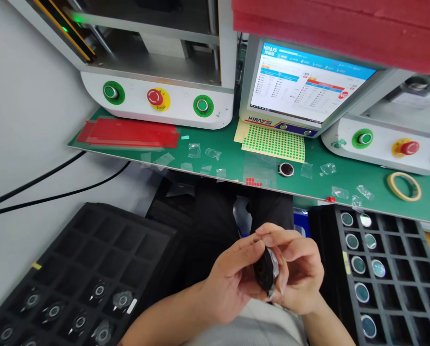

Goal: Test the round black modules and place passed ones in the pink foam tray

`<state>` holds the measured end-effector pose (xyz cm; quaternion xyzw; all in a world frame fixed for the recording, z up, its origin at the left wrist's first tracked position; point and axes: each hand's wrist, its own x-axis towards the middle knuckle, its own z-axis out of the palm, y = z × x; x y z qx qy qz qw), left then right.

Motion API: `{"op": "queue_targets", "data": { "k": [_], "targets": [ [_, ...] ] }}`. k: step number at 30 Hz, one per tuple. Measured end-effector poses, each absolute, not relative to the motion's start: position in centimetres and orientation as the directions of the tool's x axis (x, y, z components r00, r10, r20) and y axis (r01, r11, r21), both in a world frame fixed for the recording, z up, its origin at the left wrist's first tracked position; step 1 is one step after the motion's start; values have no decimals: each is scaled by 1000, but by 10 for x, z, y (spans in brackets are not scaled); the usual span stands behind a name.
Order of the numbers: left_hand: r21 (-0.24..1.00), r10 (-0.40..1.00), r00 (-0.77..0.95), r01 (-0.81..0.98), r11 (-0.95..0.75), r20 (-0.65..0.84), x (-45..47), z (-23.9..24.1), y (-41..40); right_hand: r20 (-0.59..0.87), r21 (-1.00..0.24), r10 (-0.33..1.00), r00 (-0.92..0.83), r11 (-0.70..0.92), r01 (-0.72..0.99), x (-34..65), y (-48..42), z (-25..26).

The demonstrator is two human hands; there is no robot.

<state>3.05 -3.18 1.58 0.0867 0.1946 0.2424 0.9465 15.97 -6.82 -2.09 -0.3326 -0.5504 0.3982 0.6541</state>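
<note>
Close to my body, a round watch case with a dark face or back and a silvery rim is held on edge between both hands. My left hand is closed on its near left side, thumb along the upper edge. Opposite it, my right hand wraps the rim with curled fingers, and its fingertips meet the left ones at the top. Fingers hide part of the case. Beyond them, on the green bench mat, lies another round watch case with a dark face.
A black tray with watch parts stands at left, another with round watch pieces at right. Clear film scraps, red strips, a green-dot sticker sheet and a tape roll lie before two machines and a monitor.
</note>
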Motion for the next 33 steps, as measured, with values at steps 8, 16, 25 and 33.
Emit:
{"op": "queue_targets", "data": {
  "k": [8,16,25,33],
  "targets": [
    [216,512,804,-465,859,-304,32,18,-32,418,-890,904,89,427,-159,158,-70,-16],
    [273,538,808,-476,836,-241,30,17,-36,468,-875,878,104,476,-82,152,-72,-12],
    [281,536,778,-462,841,-327,30,18,-27,448,-888,891,70,452,-79,154,-66,-24],
    [250,562,751,-503,827,-347,30,13,-32,460,-878,887,39,461,-132,158,-66,-25]
  ]
}}
